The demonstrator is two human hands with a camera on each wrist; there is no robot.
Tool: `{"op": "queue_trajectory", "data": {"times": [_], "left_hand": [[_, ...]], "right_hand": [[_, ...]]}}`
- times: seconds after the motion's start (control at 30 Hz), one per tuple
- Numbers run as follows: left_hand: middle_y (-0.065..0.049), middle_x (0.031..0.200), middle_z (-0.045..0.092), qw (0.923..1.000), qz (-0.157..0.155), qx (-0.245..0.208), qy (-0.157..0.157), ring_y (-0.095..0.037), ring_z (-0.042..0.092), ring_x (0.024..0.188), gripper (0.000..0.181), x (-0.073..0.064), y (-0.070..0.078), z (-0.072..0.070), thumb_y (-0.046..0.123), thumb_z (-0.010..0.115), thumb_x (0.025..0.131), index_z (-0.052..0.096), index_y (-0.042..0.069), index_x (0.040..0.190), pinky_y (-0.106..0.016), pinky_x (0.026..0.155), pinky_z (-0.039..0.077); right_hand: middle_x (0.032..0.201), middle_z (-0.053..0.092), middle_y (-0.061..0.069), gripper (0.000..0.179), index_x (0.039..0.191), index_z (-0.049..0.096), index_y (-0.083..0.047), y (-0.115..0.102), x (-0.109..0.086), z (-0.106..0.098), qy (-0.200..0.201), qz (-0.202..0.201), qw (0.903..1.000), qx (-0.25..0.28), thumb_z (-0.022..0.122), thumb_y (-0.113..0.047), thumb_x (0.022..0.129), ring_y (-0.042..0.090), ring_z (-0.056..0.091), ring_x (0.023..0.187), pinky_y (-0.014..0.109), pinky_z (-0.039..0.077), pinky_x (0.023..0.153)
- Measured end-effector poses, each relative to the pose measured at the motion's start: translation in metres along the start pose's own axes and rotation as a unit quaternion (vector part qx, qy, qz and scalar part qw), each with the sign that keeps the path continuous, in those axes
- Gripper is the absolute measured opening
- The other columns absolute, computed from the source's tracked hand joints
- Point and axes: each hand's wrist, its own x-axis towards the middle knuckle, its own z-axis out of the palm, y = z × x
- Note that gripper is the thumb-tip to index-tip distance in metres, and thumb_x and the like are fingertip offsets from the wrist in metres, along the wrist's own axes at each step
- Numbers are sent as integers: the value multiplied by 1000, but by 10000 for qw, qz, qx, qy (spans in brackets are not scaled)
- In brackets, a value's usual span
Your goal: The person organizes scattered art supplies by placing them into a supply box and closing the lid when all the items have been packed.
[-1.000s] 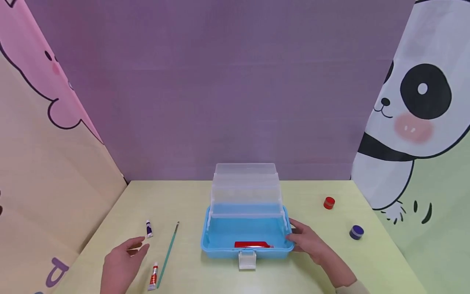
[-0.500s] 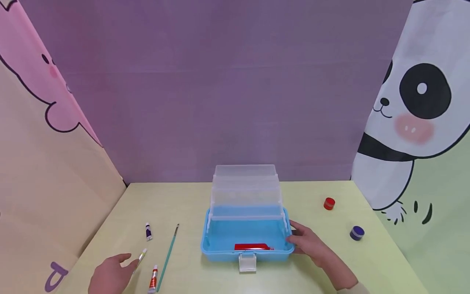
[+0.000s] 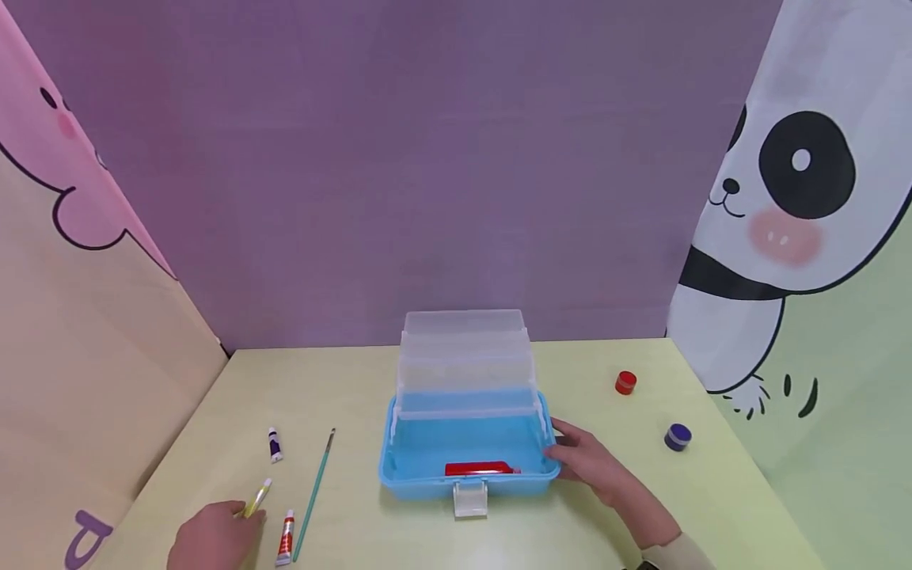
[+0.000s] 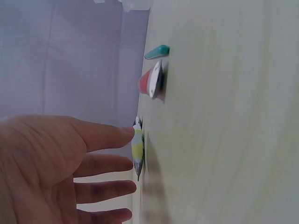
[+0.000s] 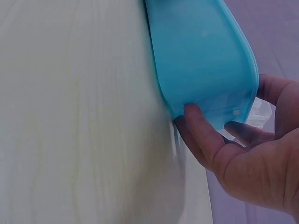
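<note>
My left hand is down at a small yellow-and-white paint tube on the table's left side. In the left wrist view its thumb and fingers reach out, rather straight, beside that paint tube, the thumb tip overlapping its upper end. At the right end of a light blue storage box, my right hand grips the side wall. The right wrist view has the thumb over the rim and other fingertips against the box's outer side. The box's clear lid stands raised, and a red tube-shaped item lies inside.
Right of the left hand lie a red-and-white paint tube and a teal-handled paintbrush. A dark purple paint tube lies farther back. Over on the right are a red jar and a dark blue jar.
The left hand has moved down and toward me to the yellow paint tube, which was hidden behind it one second ago. The right hand keeps its place on the box. The head view has shifted slightly.
</note>
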Motion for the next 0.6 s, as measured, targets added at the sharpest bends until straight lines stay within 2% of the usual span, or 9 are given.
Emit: {"op": "queue_trajectory", "data": {"times": [0.1,0.23,0.47,0.6], "left_hand": [[-23,97,68,9999,70,-49,-98,-26,58,70,54,-2,2,-2,36,69,85,64,-10,113,-39,56,47],[-24,99,67,9997,5,-59,-231,-25,57,71,54,-5,5,-2,35,69,84,63,-11,113,-40,58,48],[-27,101,66,9997,-97,194,-143,-27,61,74,47,-3,6,-4,32,71,84,66,-9,106,-47,61,51],[-19,85,67,9992,-213,231,-252,-25,57,69,39,-2,7,-4,30,70,85,69,-7,98,-43,58,50]], "right_hand": [[136,47,29,67,148,36,0,-1,1,0,14,14,10000,-4,66,-13,90,37,60,108,48,54,82],[135,47,31,66,148,34,2,-1,1,-1,-58,24,9999,81,64,-12,91,37,61,107,49,54,83],[132,49,30,67,148,32,4,0,0,0,-136,-9,9998,167,64,-13,92,36,62,105,48,53,85],[132,50,30,65,148,33,4,1,1,1,-163,-20,9996,215,63,-13,93,36,63,104,48,53,85]]}}
